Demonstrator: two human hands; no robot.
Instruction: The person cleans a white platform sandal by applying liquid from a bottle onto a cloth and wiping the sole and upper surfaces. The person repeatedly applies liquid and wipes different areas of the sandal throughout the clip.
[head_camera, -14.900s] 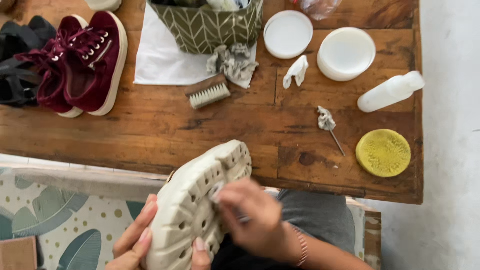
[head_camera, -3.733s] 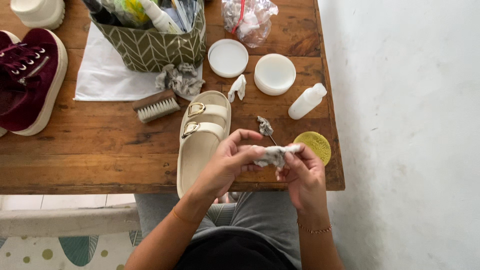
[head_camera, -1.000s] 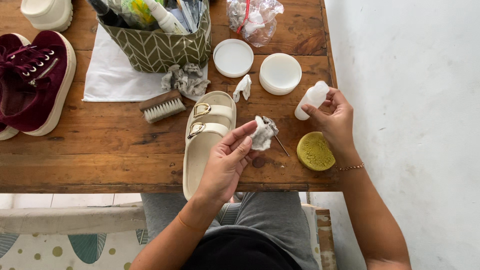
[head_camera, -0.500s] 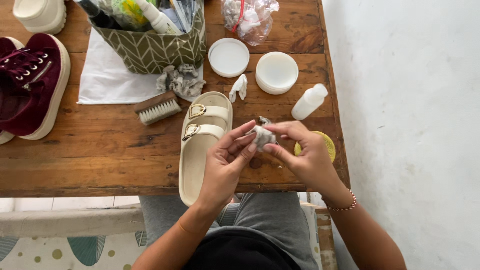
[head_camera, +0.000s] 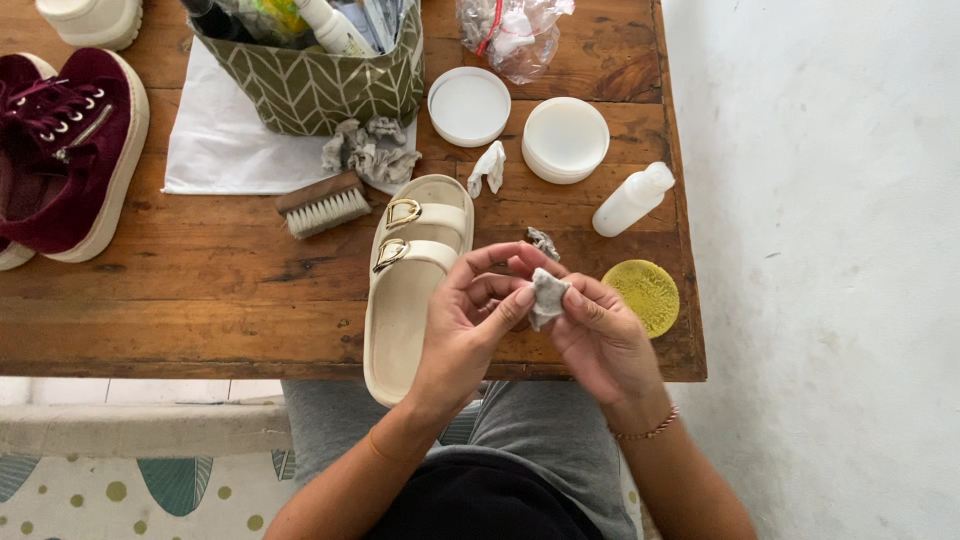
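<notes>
Two bare hands meet above the near edge of a wooden table (head_camera: 200, 300), together pinching a small crumpled grey wipe (head_camera: 546, 296). The left hand (head_camera: 468, 322) grips the wipe with thumb and fingertips; the right hand (head_camera: 598, 335), a thin bracelet at its wrist, closes its fingers on the other side.

Just left of the wipe lies a cream sandal (head_camera: 410, 285) with two gold buckles, its heel overhanging the table edge. Just right of the wipe sits a round yellow sponge (head_camera: 646, 294). Beyond the wipe are another small grey scrap (head_camera: 543, 241), a white squeeze bottle (head_camera: 632, 200), a white round tub (head_camera: 565, 139) and its lid (head_camera: 469, 105). Further left of the sandal: a bristle brush (head_camera: 321, 204), a patterned green bag (head_camera: 310, 80), and a burgundy sneaker (head_camera: 70, 150).
</notes>
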